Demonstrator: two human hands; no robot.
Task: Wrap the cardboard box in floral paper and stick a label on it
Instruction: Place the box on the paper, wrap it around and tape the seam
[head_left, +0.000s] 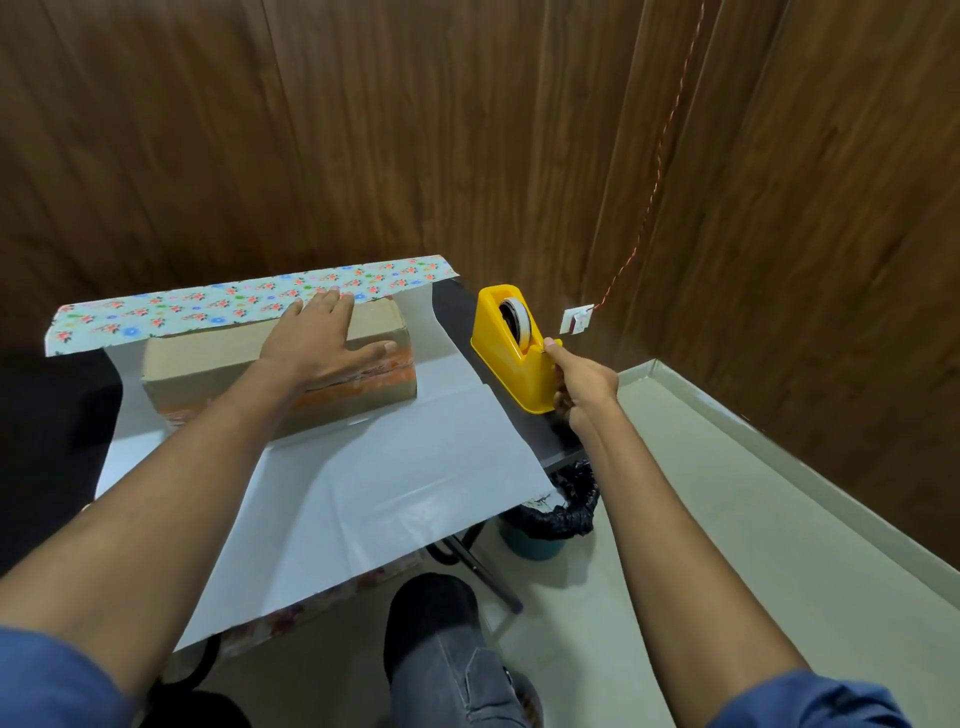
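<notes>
**Inspector:** Starting with the cardboard box (223, 379): where does it sit?

**Assistant:** It lies on its long side on the white underside of the floral wrapping paper (363, 467), which is spread over the dark table (540, 436). The paper's far edge is folded up and over, printed side showing, and rests along the box's far top edge. The near edge hangs off the table front, print just visible beneath. The box flaps are closed; its contents cannot be seen. Orange bands run along its near face.

**Inspector:** Left hand?

**Assistant:** The left hand (324, 338) lies flat on top of the box, fingers straight and spread, fingertips reaching the folded floral edge. It presses rather than grips.

**Inspector:** Right hand?

**Assistant:** The right hand (579, 384) is at the near end of the yellow tape dispenser (519, 364), fingers curled. Thumb and forefinger pinch at the cutter end; whether a tape end is between them is too small to tell.

**Inspector:** Containers?

**Assistant:** The dispenser stands on the table just right of the paper and holds a roll of tape (517, 319) upright in its well. Under the table's right corner stands a blue bin (535, 543) lined with a black bag; its contents are hidden.

**Inspector:** Anything else?

**Assistant:** A wall socket (576, 318) with a red cord sits on the wood-panelled wall.
</notes>
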